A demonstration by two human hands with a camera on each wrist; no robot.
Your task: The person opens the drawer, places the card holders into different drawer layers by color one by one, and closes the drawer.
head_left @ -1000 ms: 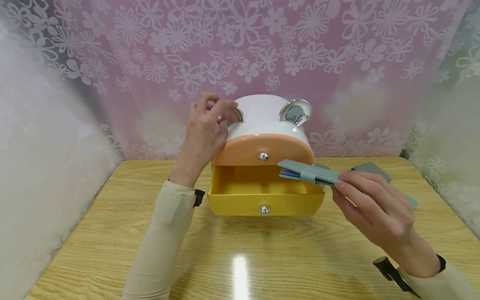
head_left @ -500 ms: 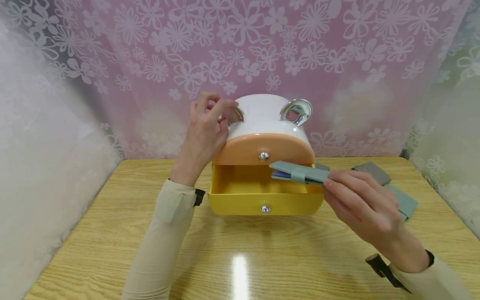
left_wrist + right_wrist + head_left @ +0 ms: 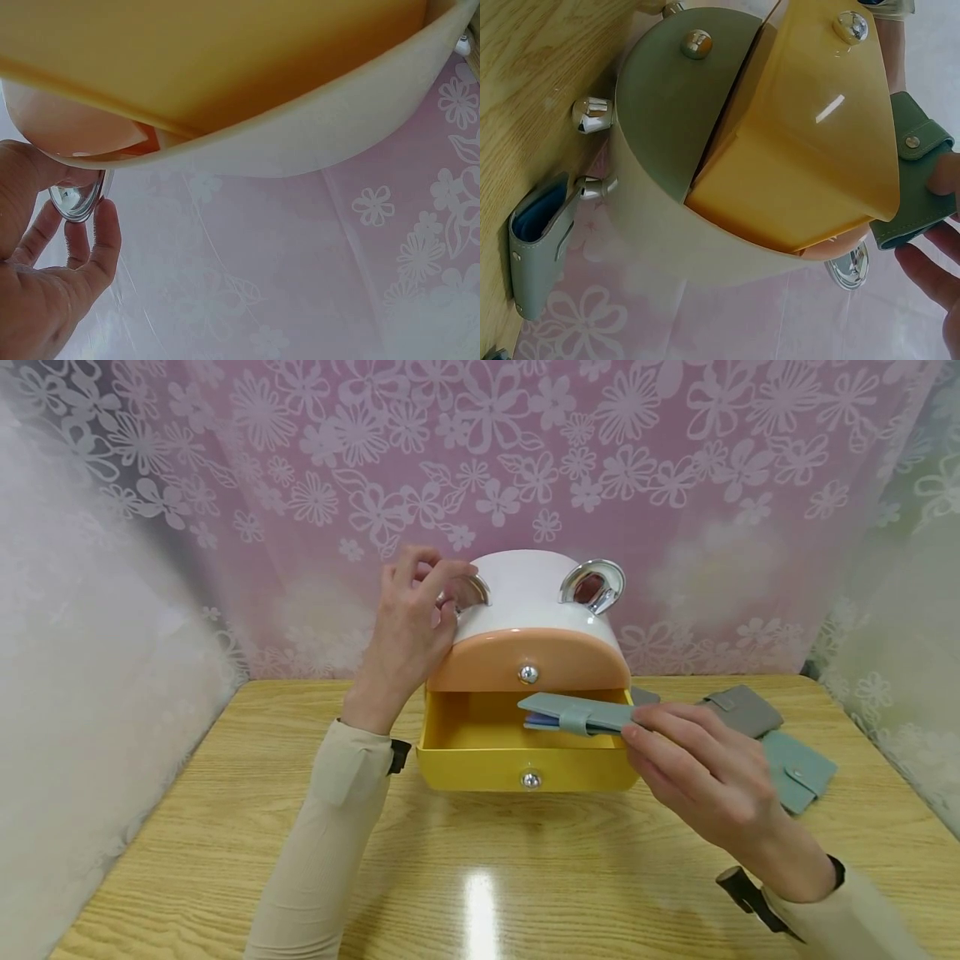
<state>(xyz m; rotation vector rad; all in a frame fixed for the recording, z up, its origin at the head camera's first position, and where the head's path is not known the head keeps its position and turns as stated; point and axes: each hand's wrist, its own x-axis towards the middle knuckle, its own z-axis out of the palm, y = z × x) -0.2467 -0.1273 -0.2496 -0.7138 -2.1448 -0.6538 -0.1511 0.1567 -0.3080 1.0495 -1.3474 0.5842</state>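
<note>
A white drawer box with silver ears stands on the table, its yellow drawer pulled out below the orange top drawer. The left silver ear is held between the thumb and fingers of my left hand. My right hand pinches one end of a pale green snap wallet, thumb on one face and fingers on the other. That wallet is held nearly level over the open yellow drawer, its far end pointing left. In the right wrist view, a green bottom drawer is closed.
To the right of the box lie a grey wallet and another green wallet on the wooden table. A further grey item shows partly behind the box. A pink flowered curtain hangs right behind.
My right hand has moved left with the green wallet, from the drawer's right side to over its opening. This uncovers the green wallet on the table. My left hand stays on the ear.
</note>
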